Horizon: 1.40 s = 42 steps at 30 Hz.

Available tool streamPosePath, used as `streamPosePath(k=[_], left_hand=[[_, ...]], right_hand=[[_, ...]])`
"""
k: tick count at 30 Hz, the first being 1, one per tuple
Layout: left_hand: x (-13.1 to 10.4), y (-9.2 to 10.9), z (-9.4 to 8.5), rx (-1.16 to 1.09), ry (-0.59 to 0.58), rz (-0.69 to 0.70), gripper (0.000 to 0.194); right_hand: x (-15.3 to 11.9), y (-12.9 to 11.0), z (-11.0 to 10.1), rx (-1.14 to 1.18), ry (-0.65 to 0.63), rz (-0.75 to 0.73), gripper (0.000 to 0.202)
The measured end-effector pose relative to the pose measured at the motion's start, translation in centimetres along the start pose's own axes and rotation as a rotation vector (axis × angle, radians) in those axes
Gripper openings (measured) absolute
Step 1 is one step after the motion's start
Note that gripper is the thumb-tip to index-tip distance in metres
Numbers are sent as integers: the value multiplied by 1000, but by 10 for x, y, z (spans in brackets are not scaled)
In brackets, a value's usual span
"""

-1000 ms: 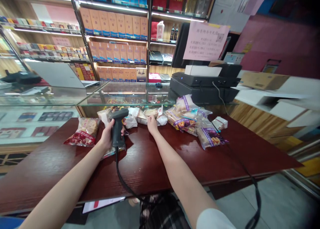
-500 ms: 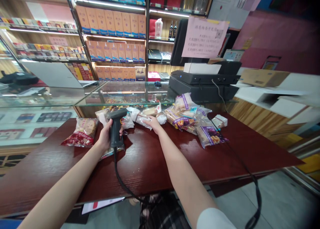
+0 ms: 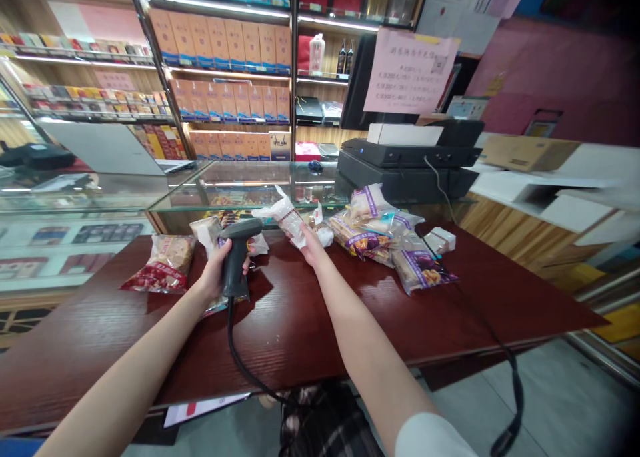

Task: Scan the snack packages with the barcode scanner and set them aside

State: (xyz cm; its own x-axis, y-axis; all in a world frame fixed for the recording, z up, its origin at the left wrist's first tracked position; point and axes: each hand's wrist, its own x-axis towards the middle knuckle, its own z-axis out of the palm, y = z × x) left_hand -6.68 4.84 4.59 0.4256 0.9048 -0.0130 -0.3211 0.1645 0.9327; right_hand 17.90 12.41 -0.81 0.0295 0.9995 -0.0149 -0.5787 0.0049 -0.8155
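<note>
My left hand is wrapped round the handle of a black corded scanner, its head tilted up to the right. My right hand grips a clear and white plastic package, lifted at a slant above the back of the dark red table. Left of the scanner lies a red and clear snack bag. Behind the scanner are more white and clear packages, partly hidden by it. A pile of purple and clear snack bags sits to the right of my right hand.
A glass counter runs behind the table, with a laptop at its left. A black register with a monitor stands at the back right. The scanner's cable drops over the front edge. A small white box lies right of the bags.
My right hand has raised the package off the table and tilted it upright, moving slightly right. My left hand and the scanner have shifted slightly right.
</note>
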Motion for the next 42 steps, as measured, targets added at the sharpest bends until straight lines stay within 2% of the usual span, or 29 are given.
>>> streamPosePath(k=[6,9,15,26,35,42], left_hand=[[-1,-1,4,13,16,-96,58],[-1,-1,4,10,28,-85,57],[0,-1,4,29,11,-72,54],[-2,-1,4,-10,17,-84,53],[0,-2,1,-13,19,-16,55],[-3,1,1,-124,87,119,48]], right_hand=[[-8,-5,7,214,-91,-16,26],[-12,-9,8,278,-111,0,28],[-13,-14,5,316,-94,53,34],[-17,-18,4,398,-31,117,28],[-20,-26,1,345,-103,108,25],[-23,-27,11,371,-73,78,20]])
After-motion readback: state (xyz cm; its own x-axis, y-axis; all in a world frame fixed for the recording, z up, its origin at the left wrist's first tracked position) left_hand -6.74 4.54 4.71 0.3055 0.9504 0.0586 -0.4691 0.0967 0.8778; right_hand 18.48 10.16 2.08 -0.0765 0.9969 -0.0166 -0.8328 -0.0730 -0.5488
